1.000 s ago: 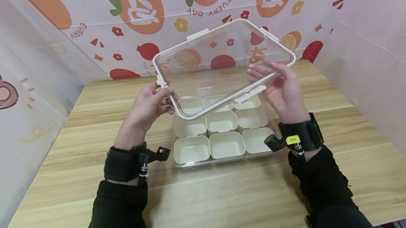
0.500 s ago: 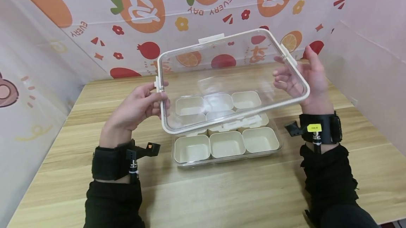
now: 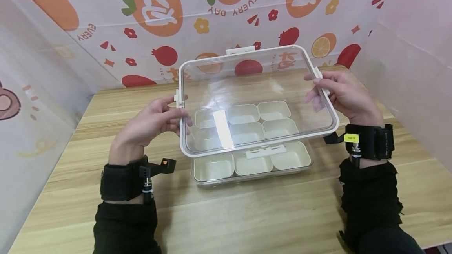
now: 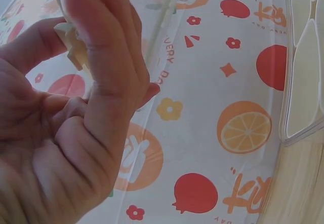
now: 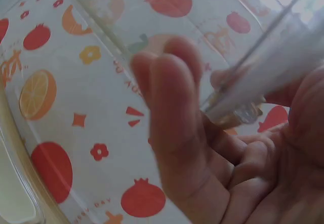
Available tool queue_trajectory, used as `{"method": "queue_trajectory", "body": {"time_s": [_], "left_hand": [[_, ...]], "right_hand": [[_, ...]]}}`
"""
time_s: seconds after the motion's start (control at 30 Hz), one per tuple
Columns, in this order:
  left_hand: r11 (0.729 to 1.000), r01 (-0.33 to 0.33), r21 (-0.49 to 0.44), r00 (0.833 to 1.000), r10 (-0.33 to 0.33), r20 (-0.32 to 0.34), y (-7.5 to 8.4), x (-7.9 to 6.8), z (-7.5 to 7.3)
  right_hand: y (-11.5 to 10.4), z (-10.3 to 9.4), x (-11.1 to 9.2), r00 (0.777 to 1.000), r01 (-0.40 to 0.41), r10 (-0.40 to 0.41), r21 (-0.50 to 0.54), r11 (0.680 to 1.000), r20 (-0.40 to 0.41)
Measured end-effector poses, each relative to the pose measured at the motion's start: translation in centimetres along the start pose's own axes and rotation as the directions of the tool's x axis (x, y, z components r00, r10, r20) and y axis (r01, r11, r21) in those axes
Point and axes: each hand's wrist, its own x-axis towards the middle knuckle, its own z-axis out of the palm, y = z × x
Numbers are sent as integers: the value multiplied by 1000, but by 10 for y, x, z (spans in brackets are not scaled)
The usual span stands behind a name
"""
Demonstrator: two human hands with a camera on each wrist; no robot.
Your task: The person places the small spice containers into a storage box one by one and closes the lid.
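A clear rectangular lid (image 3: 247, 89) with a white rim and white clips is held up, tilted, above a clear box (image 3: 254, 179) on the table. My left hand (image 3: 150, 122) grips its left edge, thumb on top and fingers beneath. On the opposite edge, my right hand (image 3: 347, 93) pinches the rim by the side clip. Inside the box stand several cream cups (image 3: 213, 167) in rows, the back ones seen through the lid. In the left wrist view, the left hand (image 4: 96, 92) curls round the lid's edge and a clip; the right hand (image 5: 202, 143) does likewise in the right wrist view.
A wooden table (image 3: 229, 218) bears the box. Behind it hangs a white curtain (image 3: 226, 22) printed with fruit, and pale walls stand at both sides. Each wrist wears a black camera strap (image 3: 121, 181).
The lid has come down and levelled out over the box. My right hand has moved outward from under the lid and taken hold of its right edge; the left hand has kept its grip.
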Motion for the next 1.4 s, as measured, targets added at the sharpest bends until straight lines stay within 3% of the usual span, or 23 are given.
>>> {"method": "queue_trajectory", "body": {"time_s": [0.23,0.43,0.6,0.73,0.97,1.2,1.4], "left_hand": [[994,68,84,998,-69,11,-6,2,-4],[979,174,104,985,-174,-9,-21,8,-10],[964,246,97,969,-244,-36,-30,9,-14],[962,245,121,969,-245,-17,-35,9,-16],[950,205,235,976,-217,27,-42,10,-23],[933,248,261,961,-270,51,-50,12,-25],[926,274,262,945,-310,106,-54,14,-26]], "right_hand": [[4,-3,-3,990,-141,137,-200,969,-36],[15,-11,0,981,-182,194,-260,948,20],[29,-18,5,949,-291,314,-323,900,19],[40,-25,8,932,-316,355,-316,895,75],[54,-36,9,917,-279,355,-345,896,180],[61,-39,9,881,-332,440,-436,837,173],[62,-40,9,874,-348,462,-470,811,149]]}}
